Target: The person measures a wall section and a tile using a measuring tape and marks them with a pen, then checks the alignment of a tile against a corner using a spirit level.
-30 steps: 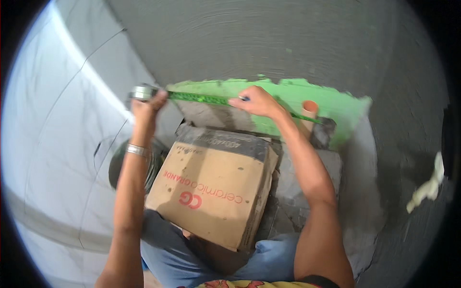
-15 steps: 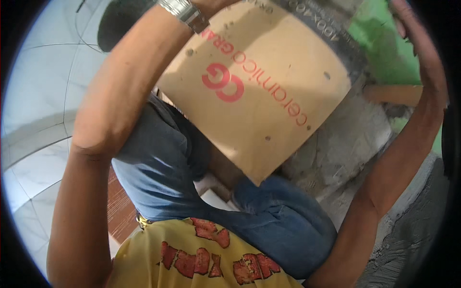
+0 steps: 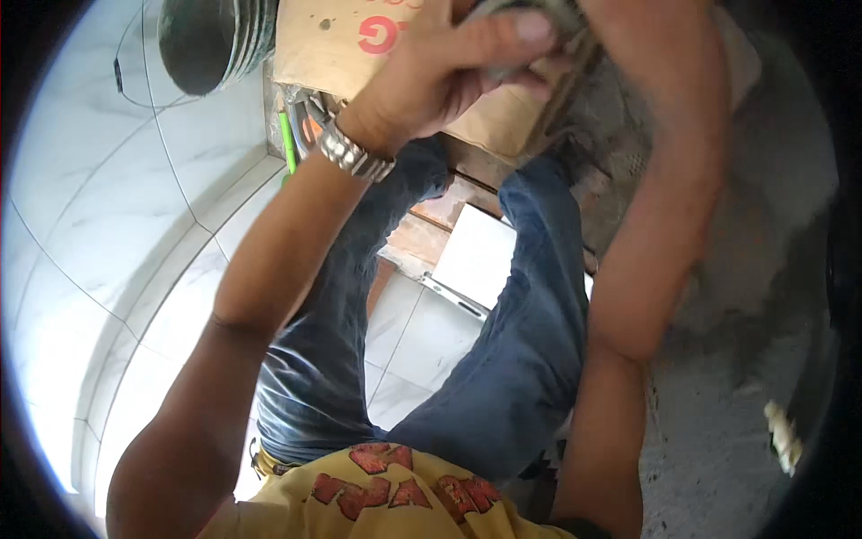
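At 12 o'clock, left hand (image 3: 449,67) clamps a grey metallic object (image 3: 530,18) over the cardboard box (image 3: 395,54); right hand out of frame, grip unknown. Risk: slip, object drops onto box or bucket (image 3: 211,40).

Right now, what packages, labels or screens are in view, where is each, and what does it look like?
Cardboard box: top centre, beyond the knees and partly behind the left hand; flat, brown, with red printed lettering.
No screens or signs in view.
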A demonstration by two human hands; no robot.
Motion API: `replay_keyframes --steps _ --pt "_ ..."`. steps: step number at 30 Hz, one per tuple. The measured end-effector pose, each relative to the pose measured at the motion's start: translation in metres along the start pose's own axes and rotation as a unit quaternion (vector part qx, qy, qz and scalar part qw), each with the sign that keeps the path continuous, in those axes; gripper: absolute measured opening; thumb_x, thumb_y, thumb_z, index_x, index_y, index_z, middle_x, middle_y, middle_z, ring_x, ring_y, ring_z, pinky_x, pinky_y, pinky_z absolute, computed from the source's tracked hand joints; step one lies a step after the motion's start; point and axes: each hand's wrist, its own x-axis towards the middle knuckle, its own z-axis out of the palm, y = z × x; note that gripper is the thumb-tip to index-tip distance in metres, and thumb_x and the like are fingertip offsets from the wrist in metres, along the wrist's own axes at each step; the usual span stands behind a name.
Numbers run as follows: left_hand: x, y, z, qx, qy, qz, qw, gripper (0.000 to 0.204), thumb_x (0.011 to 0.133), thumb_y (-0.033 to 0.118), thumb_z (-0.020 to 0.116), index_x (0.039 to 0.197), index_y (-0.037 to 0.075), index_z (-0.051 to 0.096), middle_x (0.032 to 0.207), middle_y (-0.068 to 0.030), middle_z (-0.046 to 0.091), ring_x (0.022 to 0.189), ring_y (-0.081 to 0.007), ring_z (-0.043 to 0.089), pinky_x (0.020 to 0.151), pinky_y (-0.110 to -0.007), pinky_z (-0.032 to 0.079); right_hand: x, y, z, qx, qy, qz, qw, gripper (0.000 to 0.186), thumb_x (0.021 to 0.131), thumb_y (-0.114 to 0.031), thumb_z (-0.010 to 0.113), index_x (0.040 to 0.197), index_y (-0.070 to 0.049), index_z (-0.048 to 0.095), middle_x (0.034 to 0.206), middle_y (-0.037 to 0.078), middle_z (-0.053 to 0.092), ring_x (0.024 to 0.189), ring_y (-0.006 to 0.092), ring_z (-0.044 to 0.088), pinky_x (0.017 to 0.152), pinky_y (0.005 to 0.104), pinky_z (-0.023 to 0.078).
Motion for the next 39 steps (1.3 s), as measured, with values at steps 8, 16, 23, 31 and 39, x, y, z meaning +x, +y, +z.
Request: replay_keyframes --steps 8,16,23,31,39 --pt "-0.046 -0.043 0.114 0.168 0.265 -0.27 0.91 0.059 0.084 0.021 0.076 0.133 0.002 0.047 0.101 -0.0097 0.067 0.082 -0.0148 0.068 0.065 -0.027 0.057 -0.134 0.112 -0.019 0.369 -0.26 0.096 0.887 0.011 0.097 -0.009 0.057 0.1 -0.003 0.066 0.09 0.001 0.068 0.072 0.0077 0.06 0.063 0.0236 0.047" --pt "-0.144 -0.103 0.132 0.242 0.064 -0.336 0.908 0.042 0.088 0.024 0.067 0.123 0.002 0.057 0.095 -0.0068 0.062 0.088 -0.0158 0.058 0.082 -0.031 0.048 -0.301 0.11 0.028 0.31 -0.152 0.317 0.883 0.017 0.102 -0.015 0.053 0.099 -0.002 0.064 0.077 0.002 0.061 0.063 0.0086 0.052 0.057 0.0256 0.043" --pt "-0.221 -0.086 0.1 0.31 0.023 -0.425 0.85 0.045 0.09 0.021 0.065 0.131 0.005 0.056 0.102 -0.0083 0.063 0.091 -0.0168 0.059 0.082 -0.033 0.049 -0.373 0.067 0.093 0.241 -0.057 0.35 0.903 0.029 0.097 -0.027 0.062 0.103 0.001 0.067 0.09 0.018 0.07 0.079 0.0244 0.066 0.076 0.0368 0.052" --pt "-0.233 -0.131 0.066 0.515 -0.271 -0.525 0.621 0.043 0.09 0.028 0.065 0.127 0.007 0.058 0.101 -0.0122 0.066 0.088 -0.0196 0.063 0.079 -0.035 0.051 -0.5 0.121 0.255 0.377 0.084 0.321 0.865 0.019 0.092 -0.019 0.066 0.096 -0.001 0.067 0.079 0.014 0.067 0.069 0.0231 0.061 0.066 0.0362 0.048" --pt "-0.24 -0.246 0.03 0.552 -0.574 -0.596 0.103 0.043 0.085 0.04 0.059 0.113 0.008 0.066 0.096 -0.017 0.072 0.086 -0.0305 0.069 0.077 -0.043 0.053 -0.584 0.157 0.401 0.467 0.05 0.329 0.819 0.017 0.086 -0.017 0.067 0.091 -0.001 0.071 0.079 0.015 0.07 0.075 0.0232 0.068 0.071 0.0353 0.051"
